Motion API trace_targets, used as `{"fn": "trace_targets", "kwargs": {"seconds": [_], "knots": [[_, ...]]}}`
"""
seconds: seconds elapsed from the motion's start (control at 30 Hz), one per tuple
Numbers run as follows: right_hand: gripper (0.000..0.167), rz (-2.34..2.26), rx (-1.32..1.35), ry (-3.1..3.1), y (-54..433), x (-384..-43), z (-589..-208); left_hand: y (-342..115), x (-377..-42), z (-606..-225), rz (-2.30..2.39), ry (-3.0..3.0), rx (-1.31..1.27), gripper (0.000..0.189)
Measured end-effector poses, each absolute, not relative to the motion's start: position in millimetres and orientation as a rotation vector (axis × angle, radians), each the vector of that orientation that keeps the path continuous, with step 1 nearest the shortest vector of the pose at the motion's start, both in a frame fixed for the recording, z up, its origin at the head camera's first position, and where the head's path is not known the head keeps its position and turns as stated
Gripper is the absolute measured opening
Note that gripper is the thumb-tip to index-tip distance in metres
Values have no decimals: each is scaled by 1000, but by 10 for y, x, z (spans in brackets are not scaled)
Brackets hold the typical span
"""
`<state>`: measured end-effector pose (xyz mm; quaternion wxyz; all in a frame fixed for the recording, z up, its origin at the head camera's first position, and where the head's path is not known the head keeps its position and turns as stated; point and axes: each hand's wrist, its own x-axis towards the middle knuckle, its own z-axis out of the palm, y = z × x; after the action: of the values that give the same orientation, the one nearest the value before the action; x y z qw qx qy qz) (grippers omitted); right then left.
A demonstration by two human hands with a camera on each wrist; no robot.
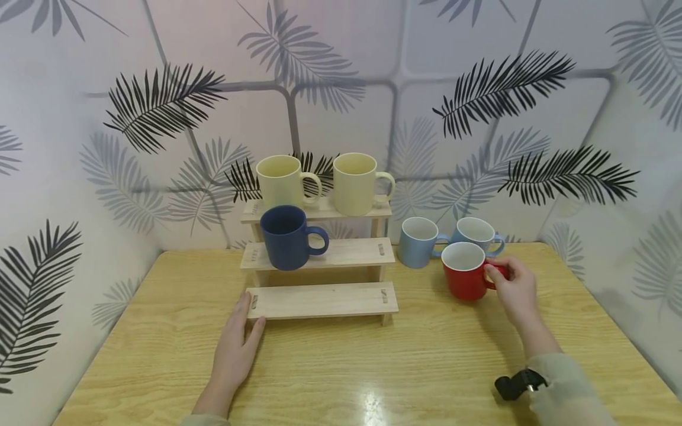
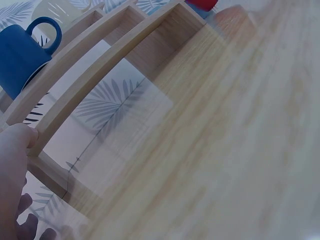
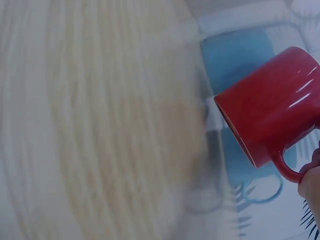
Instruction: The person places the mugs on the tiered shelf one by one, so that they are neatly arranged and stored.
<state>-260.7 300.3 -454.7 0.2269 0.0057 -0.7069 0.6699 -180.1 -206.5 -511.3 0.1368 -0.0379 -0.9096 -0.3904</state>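
Observation:
In the head view my right hand (image 1: 514, 290) pinches the handle of a red mug (image 1: 465, 275) with a white inside. The right wrist view shows that red mug (image 3: 272, 107) raised off the tabletop, in front of two light blue mugs. At the left end of a three-step wooden rack (image 1: 325, 300), my left hand (image 1: 234, 349) rests against the lowest step. Its thumb (image 2: 25, 135) lies at the step's front edge in the left wrist view, the fingers along the side. A dark blue mug (image 1: 286, 242) stands on the middle step, toward its left.
Two cream mugs, one on the left (image 1: 279, 183) and one on the right (image 1: 354, 186), stand on the top step. Right of the rack are two light blue mugs, a nearer one (image 1: 417, 245) and one (image 1: 473, 228) partly behind the red mug. A leaf-patterned wall (image 1: 341, 53) backs the wooden table (image 1: 341, 373).

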Motion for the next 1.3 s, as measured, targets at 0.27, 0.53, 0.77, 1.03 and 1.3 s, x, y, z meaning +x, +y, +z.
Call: {"fn": "trace_targets", "kwargs": {"seconds": [0.27, 0.53, 0.77, 1.03, 1.3], "knots": [[8, 1960, 210, -1825, 2684, -2500, -4226, -2058, -1795, -5092, -1131, -2628, -109, 65], [12, 1956, 367, -1711, 2363, -2417, -3975, -2065, -1800, -5110, -1132, -2634, -109, 65], [12, 1964, 488, -1674, 2086, -2393, -3804, -2067, -1805, -5115, -1129, -2632, -112, 65], [13, 1956, 509, -1688, 1765, -2501, -3763, -2071, -1811, -5121, -1123, -2639, -107, 66], [14, 1881, 521, -1718, 1492, -2652, -3760, -2066, -1806, -5106, -1120, -2633, -111, 65]]}}
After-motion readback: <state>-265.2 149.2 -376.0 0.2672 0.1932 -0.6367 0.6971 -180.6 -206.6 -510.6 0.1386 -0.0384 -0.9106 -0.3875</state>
